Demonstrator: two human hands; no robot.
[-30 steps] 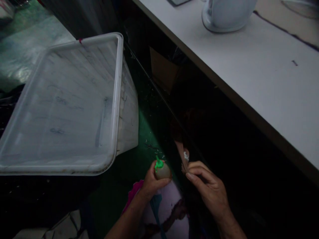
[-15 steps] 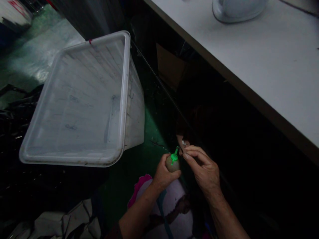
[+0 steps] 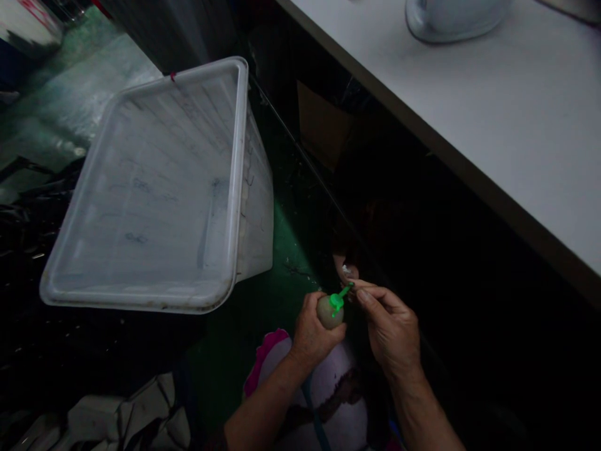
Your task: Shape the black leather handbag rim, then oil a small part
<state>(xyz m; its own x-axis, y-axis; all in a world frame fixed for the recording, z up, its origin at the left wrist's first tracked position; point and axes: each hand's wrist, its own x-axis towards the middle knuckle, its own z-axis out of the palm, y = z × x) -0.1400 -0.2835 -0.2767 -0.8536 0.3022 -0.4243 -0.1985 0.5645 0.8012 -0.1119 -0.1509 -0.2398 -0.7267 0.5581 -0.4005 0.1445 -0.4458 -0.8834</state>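
At far left, a patch of pale, shiny floor [image 3: 51, 128] is noted. Black plastic sheeting [image 3: 32, 219] lies nearer on the left, crumpled and glossy. Nearest on that side are pale, folded pieces of material [image 3: 98, 416], their kind not determinable in the poor light.

Next to the right stands a large translucent bin [image 3: 240, 163], its open mouth tilted toward the viewer; dark scuffs mark the inside, and a small red tie or mark [image 3: 173, 76] sits on the far rim.

Near the middle, the left hand [image 3: 310, 332] is wrapped around a rounded bottle [image 3: 328, 317], fingers at its far left, thumb at its near right. The bottle is above a printed cloth [image 3: 340, 432] with a pink edge. Its green nozzle [image 3: 336, 302] slants right and far, toward the other hand. A cardboard piece [image 3: 322, 125] stands farther off, in shadow.

Just right of the bottle, the right hand [image 3: 392, 329] has thumb and forefinger drawn close together at the nozzle's tip (whether they grip anything, or touch the tip, cannot be told).

At far right, a white table [image 3: 507, 131] bears a grey object [image 3: 455, 19], cut off by the frame.
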